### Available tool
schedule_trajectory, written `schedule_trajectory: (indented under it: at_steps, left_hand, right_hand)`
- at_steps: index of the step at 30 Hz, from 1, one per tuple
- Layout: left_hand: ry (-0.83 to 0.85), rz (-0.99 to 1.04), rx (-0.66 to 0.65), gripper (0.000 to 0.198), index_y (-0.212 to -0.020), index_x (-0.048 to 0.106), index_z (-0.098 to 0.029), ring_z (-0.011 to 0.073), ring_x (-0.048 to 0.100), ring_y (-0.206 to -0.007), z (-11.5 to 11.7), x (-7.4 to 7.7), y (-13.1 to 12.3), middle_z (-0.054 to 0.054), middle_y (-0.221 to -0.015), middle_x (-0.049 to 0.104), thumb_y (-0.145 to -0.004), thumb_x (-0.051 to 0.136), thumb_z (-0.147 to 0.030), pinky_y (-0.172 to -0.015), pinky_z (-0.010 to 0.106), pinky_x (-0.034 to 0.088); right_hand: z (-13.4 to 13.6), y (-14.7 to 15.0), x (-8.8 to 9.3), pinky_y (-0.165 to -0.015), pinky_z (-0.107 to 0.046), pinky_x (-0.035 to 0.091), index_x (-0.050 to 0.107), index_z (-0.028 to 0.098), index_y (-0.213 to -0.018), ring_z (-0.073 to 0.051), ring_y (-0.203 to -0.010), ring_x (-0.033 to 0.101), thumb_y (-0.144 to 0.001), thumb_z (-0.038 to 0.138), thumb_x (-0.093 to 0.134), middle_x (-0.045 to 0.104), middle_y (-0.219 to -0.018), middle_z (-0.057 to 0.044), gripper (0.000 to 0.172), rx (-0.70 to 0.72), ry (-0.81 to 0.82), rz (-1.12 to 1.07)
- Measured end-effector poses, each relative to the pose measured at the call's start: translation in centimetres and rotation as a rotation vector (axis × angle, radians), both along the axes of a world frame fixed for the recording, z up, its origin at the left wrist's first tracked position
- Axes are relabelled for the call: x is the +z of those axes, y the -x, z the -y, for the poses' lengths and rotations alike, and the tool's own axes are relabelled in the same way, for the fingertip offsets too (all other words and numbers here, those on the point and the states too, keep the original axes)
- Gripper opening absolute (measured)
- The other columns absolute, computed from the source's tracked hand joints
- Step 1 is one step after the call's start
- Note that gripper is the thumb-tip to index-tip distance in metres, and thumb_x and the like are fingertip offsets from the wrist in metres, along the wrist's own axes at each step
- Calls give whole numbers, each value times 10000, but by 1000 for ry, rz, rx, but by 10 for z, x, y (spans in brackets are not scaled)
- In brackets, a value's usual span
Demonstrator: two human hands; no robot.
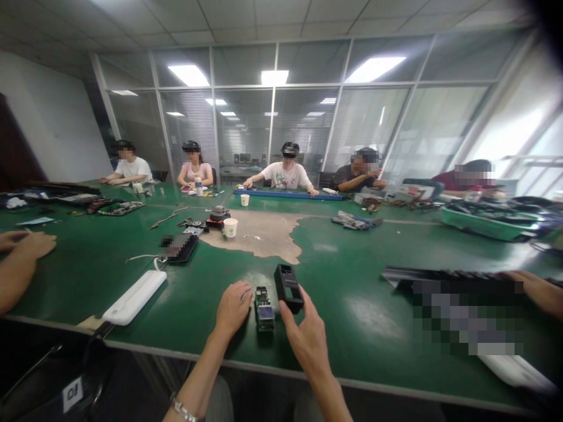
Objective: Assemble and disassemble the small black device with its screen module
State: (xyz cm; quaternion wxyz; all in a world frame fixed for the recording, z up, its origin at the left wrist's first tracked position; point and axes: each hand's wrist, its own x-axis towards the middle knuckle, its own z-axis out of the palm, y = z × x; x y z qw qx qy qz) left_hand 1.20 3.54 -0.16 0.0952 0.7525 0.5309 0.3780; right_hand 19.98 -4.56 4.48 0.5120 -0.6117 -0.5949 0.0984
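Note:
My right hand [305,328] grips a black plastic housing [288,287] with a window cut in its face, tilted just over the table. To its left, a green circuit board with a small screen [264,310] lies on the green tabletop. Beside that board rests my left hand [235,305], its fingers curled together near the board's left edge. Whatever those fingers may hold is too small to make out. Neither hand visibly touches the circuit board.
A white power strip [136,296] lies to the left, near a dark device [179,247]. Beyond are a paper cup [230,227], brown sheet [272,234], gloves [352,220] and a green basket [484,225]. Neighbours' hands [37,243] show at both sides; several people sit opposite.

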Motion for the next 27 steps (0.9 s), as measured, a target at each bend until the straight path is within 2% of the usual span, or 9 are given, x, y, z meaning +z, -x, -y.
schedule_trajectory:
  at_steps: [4, 8, 17, 22, 27]
  left_hand:
    - [10, -30, -21, 306, -1087, 683, -239, 219, 542, -1181, 1, 2, 0, 75, -1192, 655, -904, 464, -349, -1066, 439, 359]
    - [29, -77, -39, 311, -1111, 675, -257, 222, 526, -1203, 3, 6, 0, 71, -1216, 641, -907, 459, -351, -1069, 437, 346]
    - [46, -142, -29, 303, -1115, 672, -292, 224, 506, -1222, 4, 10, -2, 54, -1239, 626, -916, 451, -354, -1068, 435, 341]
    - [47, -158, -38, 296, -1128, 663, -310, 235, 505, -1219, 4, 12, -2, 48, -1253, 617, -911, 464, -341, -1057, 445, 349]
    - [39, -155, -42, 306, -1160, 642, -321, 241, 492, -1233, 3, 12, -2, 49, -1268, 606, -909, 468, -333, -1065, 458, 336]
  right_hand:
    - [1, -24, -28, -1027, -426, 378, 475, 145, -1299, -249, -1212, 496, -849, 468, 489, 560, -1275, -128, 554, -42, 63, 79]
    - [1, -29, -45, -1035, -436, 368, 481, 133, -1293, -259, -1227, 484, -847, 478, 484, 551, -1281, -143, 564, -47, 56, 152]
    - [1, -28, -58, -1024, -464, 371, 467, 111, -1316, -294, -1269, 436, -842, 503, 488, 513, -1320, -171, 615, -114, 108, 308]
    - [3, -28, -58, -1043, -423, 367, 391, 31, -1359, -290, -1274, 428, -838, 508, 485, 485, -1345, -190, 713, -137, 136, 351]
    - [4, -27, -59, -1031, -420, 379, 267, 39, -1421, -281, -1247, 457, -814, 531, 522, 497, -1334, -182, 822, -150, 109, 321]
